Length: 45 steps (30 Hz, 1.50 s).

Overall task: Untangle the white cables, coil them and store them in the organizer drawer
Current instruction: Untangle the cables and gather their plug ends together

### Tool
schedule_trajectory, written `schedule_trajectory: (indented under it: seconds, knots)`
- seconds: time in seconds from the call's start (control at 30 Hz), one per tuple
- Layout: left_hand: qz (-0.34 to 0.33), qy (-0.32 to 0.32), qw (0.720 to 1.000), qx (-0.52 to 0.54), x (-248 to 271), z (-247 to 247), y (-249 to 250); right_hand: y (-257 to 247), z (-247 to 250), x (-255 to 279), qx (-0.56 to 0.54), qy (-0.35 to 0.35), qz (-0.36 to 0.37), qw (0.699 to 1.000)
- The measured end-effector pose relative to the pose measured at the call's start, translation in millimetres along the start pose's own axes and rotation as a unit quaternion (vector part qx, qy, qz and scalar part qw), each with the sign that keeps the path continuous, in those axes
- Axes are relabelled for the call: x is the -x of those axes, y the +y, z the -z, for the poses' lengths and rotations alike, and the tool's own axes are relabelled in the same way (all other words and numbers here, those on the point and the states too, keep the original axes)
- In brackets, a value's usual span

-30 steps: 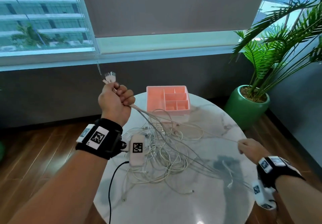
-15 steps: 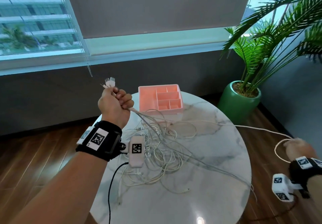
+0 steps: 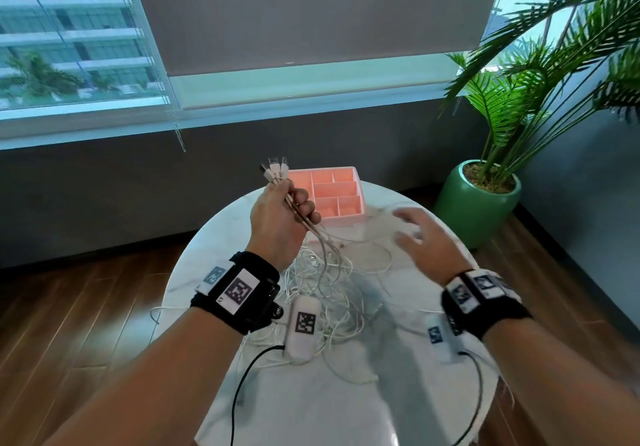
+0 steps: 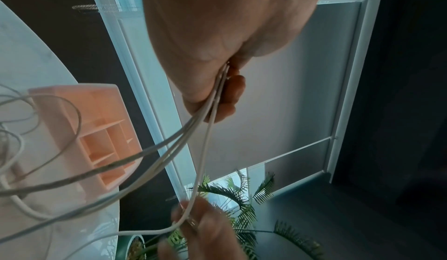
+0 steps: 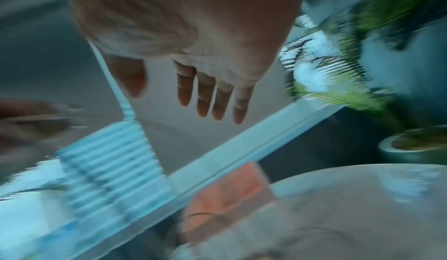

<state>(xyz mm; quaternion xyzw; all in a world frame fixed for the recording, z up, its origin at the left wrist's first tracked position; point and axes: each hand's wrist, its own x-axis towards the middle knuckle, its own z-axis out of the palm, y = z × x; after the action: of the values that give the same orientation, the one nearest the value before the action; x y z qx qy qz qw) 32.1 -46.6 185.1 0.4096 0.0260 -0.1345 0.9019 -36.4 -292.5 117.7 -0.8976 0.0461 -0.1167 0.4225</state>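
My left hand is raised above the round marble table and grips a bundle of white cables near their ends. Their plugs stick up above the fist. The left wrist view shows the cables running out of the left hand. The rest of the cables lie in a tangle on the table below. My right hand hovers over the table right of the tangle, fingers spread, holding nothing; in the right wrist view the right hand is blurred. The pink organizer drawer sits at the table's far edge.
A green pot with a palm plant stands on the floor to the right of the table. A dark wall and window run behind the table. Black leads hang from my wrist cameras over the near part of the table.
My right hand let go of the cable it had pulled far out to the right and swung back in over the table, now with open fingers. The left hand keeps its grip.
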Motion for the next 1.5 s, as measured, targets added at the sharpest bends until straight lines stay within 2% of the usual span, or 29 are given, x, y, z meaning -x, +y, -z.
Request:
schedule_trajectory:
  seconds: [0.03, 0.1, 0.2, 0.4, 0.5, 0.6, 0.73, 0.83, 0.9, 1.07, 1.13, 1.37, 1.5]
  knots:
    - [0.003, -0.007, 1.0, 0.002, 2.3, -4.1, -2.9, -28.5, -16.6, 0.2, -0.032, -0.055, 0.038, 0.997]
    - [0.004, -0.02, 1.0, 0.014, 6.3, -11.0, -5.7, -72.9, -46.7, 3.4, -0.069, -0.14, 0.069, 0.985]
    - [-0.018, -0.031, 0.999, 0.038, 5.2, -9.3, 8.7, -94.9, -78.2, 4.5, -0.141, -0.163, 0.079, 0.973]
    - [-0.074, 0.052, 0.995, 0.05, -12.9, 40.7, 56.9, -54.0, -62.5, -0.1, -0.027, -0.193, 0.059, 0.979]
    - [-0.101, 0.094, 0.988, 0.064, -17.4, 72.3, 73.0, -13.7, -41.3, 4.1, 0.084, -0.22, 0.038, 0.971]
    - [-0.093, 0.134, 0.984, 0.075, -22.2, 104.1, 83.3, 45.0, -14.5, 23.5, 0.114, -0.229, -0.055, 0.965]
    - [-0.082, 0.163, 0.983, 0.016, -18.8, 123.5, 58.4, 91.5, 14.3, 38.1, 0.078, -0.238, -0.174, 0.952]
    - [-0.07, 0.171, 0.983, 0.007, -18.5, 134.0, 49.0, 125.7, 44.8, 48.5, 0.116, -0.218, -0.217, 0.944]
    - [-0.069, 0.168, 0.983, -0.031, -17.7, 139.9, 42.6, 140.0, 66.9, 53.7, 0.132, -0.178, -0.229, 0.948]
    - [-0.045, 0.137, 0.986, -0.083, -13.6, 143.1, 10.0, 141.6, 108.7, 52.7, 0.246, 0.012, -0.222, 0.943]
    - [-0.037, 0.138, 0.985, -0.097, -12.6, 144.6, -0.8, 138.0, 115.2, 52.6, 0.249, 0.046, -0.244, 0.936]
    - [0.023, 0.136, 0.989, -0.059, -7.4, 157.1, -16.9, 181.3, 76.1, 90.6, 0.343, -0.083, -0.361, 0.863]
    - [0.051, 0.146, 0.985, -0.071, -6.1, 160.0, -25.3, 210.5, 51.7, 107.4, 0.365, -0.209, -0.4, 0.814]
